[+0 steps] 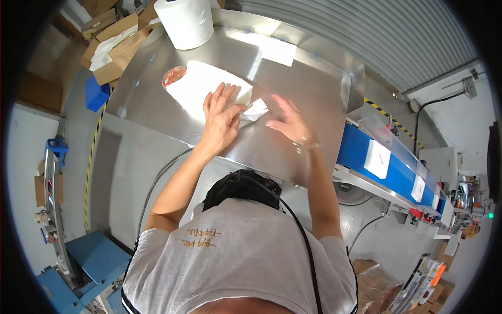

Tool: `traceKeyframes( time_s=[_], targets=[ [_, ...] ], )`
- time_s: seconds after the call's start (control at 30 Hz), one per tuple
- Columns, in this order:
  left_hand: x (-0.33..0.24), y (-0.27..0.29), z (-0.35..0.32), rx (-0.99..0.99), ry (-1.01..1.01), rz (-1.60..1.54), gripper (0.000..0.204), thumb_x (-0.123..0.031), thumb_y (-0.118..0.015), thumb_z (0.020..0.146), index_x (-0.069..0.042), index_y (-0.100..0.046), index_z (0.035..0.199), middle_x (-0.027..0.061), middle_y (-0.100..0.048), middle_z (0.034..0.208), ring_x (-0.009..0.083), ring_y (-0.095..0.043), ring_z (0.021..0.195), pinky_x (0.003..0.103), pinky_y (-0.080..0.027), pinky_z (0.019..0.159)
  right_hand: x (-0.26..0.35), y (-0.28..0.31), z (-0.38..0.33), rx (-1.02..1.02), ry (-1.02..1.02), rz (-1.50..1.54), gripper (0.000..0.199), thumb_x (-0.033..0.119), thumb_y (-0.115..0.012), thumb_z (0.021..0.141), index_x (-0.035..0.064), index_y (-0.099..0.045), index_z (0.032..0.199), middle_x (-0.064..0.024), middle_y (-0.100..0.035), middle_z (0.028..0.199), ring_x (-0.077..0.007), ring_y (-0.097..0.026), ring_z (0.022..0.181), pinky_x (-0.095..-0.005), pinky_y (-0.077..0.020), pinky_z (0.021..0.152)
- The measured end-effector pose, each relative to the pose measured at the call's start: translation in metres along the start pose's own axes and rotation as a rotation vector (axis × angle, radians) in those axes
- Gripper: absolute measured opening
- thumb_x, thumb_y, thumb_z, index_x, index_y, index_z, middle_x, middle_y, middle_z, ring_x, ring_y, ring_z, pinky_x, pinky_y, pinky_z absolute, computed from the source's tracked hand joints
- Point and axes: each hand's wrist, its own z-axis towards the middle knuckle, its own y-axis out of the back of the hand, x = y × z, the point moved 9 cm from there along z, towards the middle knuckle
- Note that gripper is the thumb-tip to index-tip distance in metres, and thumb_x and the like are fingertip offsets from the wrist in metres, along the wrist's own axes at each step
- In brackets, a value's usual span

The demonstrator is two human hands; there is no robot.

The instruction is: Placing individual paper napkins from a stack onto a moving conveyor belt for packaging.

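Observation:
On the metal table (308, 104) lies a white sheet or stack of white material (201, 86), its right end lifted into a small folded white flap (255, 111). My left hand (220, 121) rests on this white material, fingers stretched over it and the thumb side beside the flap. A round red patterned piece (174, 77) shows at the left end, partly covered by the white material. To the right of the flap, my right hand (293, 124) is held above the table, apart from it. That hand is slightly blurred, with fingers spread and nothing in them.
A big white roll (185, 23) stands at the table's far left; a flat white sheet (278, 51) lies at the back. On the right runs a blue conveyor belt (355, 149) carrying white packets (377, 158). Left are open cardboard boxes (117, 49) and a blue bin (96, 94).

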Motion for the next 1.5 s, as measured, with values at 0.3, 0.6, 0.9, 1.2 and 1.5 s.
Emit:
traceKeyframes(
  time_s=[0.3,0.6,0.9,1.2,1.5],
  targets=[
    [0.022,0.011,0.006,-0.058,0.053,0.070,0.049,-0.003,-0.065,0.074,-0.010,-0.055,0.121,0.0181,-0.043,0.135,0.0397,-0.033,0.130,0.050,-0.024,0.107,-0.061,-0.004,-0.018,-0.091,-0.306,0.450,0.036,0.020,-0.066,0.086,-0.0004,-0.053,0.113,-0.0064,-0.059,0.102,-0.0134,-0.055,0.095,-0.0276,-0.0454,0.082],
    [0.025,0.010,0.006,-0.059,0.039,0.116,0.037,0.005,-0.060,0.077,-0.008,-0.064,0.111,0.0158,-0.049,0.129,0.0370,-0.040,0.125,0.048,-0.029,0.104,-0.149,0.188,-0.171,-0.721,-0.651,-0.154,0.041,0.035,-0.063,0.088,-0.0015,-0.062,0.105,-0.0121,-0.066,0.093,-0.0157,-0.059,0.085,-0.0307,-0.0464,0.077],
    [0.025,0.010,0.005,-0.085,0.072,0.060,0.034,0.008,-0.059,0.074,-0.009,-0.067,0.102,0.0129,-0.049,0.128,0.0354,-0.038,0.128,0.050,-0.025,0.106,-0.139,0.213,-0.189,-0.687,-0.977,-1.254,0.067,0.050,-0.066,0.076,0.0071,-0.049,0.125,-0.0135,-0.054,0.122,-0.0334,-0.049,0.113,-0.0469,-0.0425,0.086],
    [0.024,0.007,0.007,-0.075,0.048,0.042,0.035,0.010,-0.056,0.070,-0.010,-0.067,0.096,0.0144,-0.046,0.132,0.0387,-0.032,0.131,0.053,-0.019,0.107,-0.021,0.007,-0.001,-0.086,-0.125,0.028,0.052,0.016,-0.072,0.076,0.0099,-0.053,0.124,-0.0118,-0.053,0.123,-0.0283,-0.052,0.113,-0.0367,-0.0428,0.094],
    [0.045,0.009,0.009,-0.008,0.064,0.156,0.053,-0.012,-0.069,0.074,-0.013,-0.054,0.125,0.0176,-0.036,0.142,0.0368,-0.027,0.135,0.051,-0.018,0.109,-0.045,-0.052,0.033,0.076,-0.270,0.433,0.043,0.021,-0.070,0.082,0.0018,-0.052,0.117,-0.0146,-0.053,0.120,-0.0196,-0.051,0.113,-0.0298,-0.0446,0.089]
  ],
)
